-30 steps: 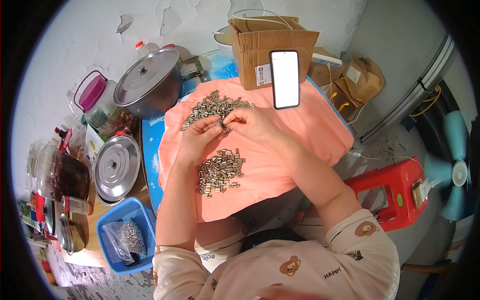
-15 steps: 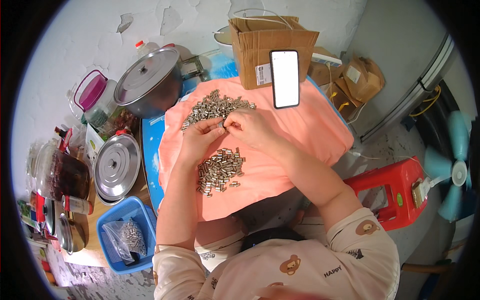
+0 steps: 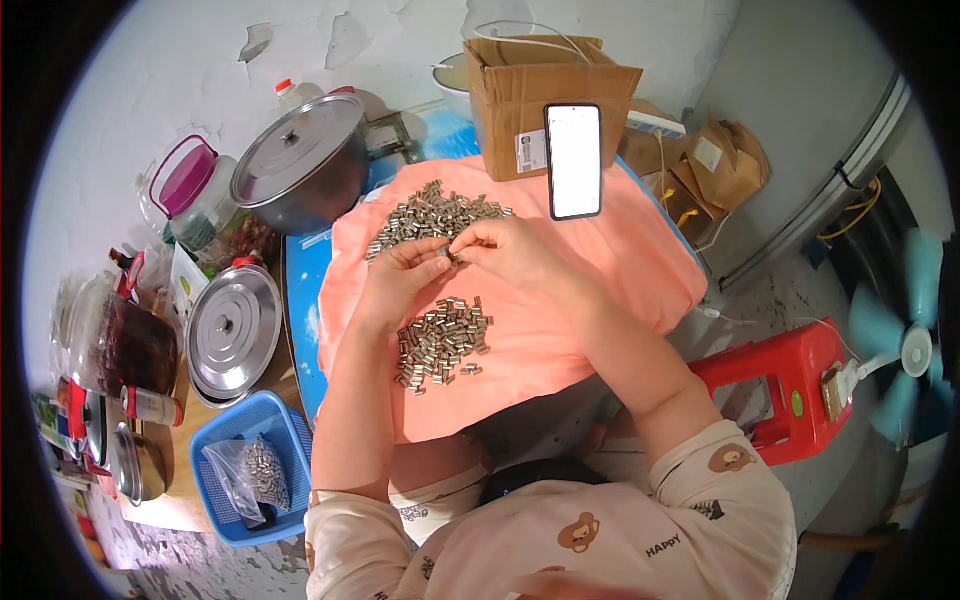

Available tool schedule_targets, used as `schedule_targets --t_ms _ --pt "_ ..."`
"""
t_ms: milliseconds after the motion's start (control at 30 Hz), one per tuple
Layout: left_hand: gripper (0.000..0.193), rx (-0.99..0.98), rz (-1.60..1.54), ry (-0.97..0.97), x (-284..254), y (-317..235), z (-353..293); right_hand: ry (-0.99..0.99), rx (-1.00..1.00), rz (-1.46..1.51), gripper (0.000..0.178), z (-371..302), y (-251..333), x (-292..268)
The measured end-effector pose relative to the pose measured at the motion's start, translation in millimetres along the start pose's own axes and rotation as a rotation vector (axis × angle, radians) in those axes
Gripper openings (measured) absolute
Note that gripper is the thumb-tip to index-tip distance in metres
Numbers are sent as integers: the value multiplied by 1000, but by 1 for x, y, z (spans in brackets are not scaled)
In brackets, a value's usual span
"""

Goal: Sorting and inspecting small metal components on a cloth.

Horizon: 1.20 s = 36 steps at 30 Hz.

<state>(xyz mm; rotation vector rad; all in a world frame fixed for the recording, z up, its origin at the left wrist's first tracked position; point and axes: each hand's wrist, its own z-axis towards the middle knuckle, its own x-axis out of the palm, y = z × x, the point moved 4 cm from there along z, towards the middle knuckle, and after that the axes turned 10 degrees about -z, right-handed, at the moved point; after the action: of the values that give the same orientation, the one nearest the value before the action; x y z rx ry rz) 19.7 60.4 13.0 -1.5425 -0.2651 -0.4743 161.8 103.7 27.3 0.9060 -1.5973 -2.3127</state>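
My left hand (image 3: 400,278) and my right hand (image 3: 512,256) meet over a peach-coloured cloth (image 3: 560,330). Thumbs and fingertips of both are pinched on one small metal cylinder (image 3: 453,256), mostly covered by the fingers. Just beyond the hands spreads a large heap of short silvery metal cylinders (image 3: 432,210). Nearer to me, between my forearms, lies a smaller pile of the same cylinders (image 3: 440,342), with a few loose at its edge. A phone (image 3: 574,165) with a bright white screen stands upright beyond my right hand.
Behind the phone is an open cardboard box (image 3: 500,110). To the left are a lidded metal pot (image 3: 300,150), a round steel lid (image 3: 233,335), and a blue basket (image 3: 205,490) holding a plastic bag of metal pieces (image 3: 265,475). A red stool (image 3: 820,400) and a fan (image 3: 915,350) are at right.
My right hand has shifted slightly, its fingertips drawn a little apart from the left hand's at the small cylinder. The whole view has shifted slightly; the piles look the same.
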Motion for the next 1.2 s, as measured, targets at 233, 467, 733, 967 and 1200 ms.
schedule_targets --t_ms 233,467,733,967,1200 --pt "27 -111 -96 108 7 4 -4 80 67 -39 5 -2 8 -5" --pt "28 -108 341 268 19 2 -10 -152 -276 -842 12 -3 10 -11" --pt "26 -111 258 243 19 -1 -10 -170 -271 -856 17 -4 3 -1" --pt "26 -146 255 251 16 1 -11 -112 -324 -891 20 -4 12 5" --pt "27 -121 260 285 18 1 -11 -75 -244 -825 20 -6 12 0"
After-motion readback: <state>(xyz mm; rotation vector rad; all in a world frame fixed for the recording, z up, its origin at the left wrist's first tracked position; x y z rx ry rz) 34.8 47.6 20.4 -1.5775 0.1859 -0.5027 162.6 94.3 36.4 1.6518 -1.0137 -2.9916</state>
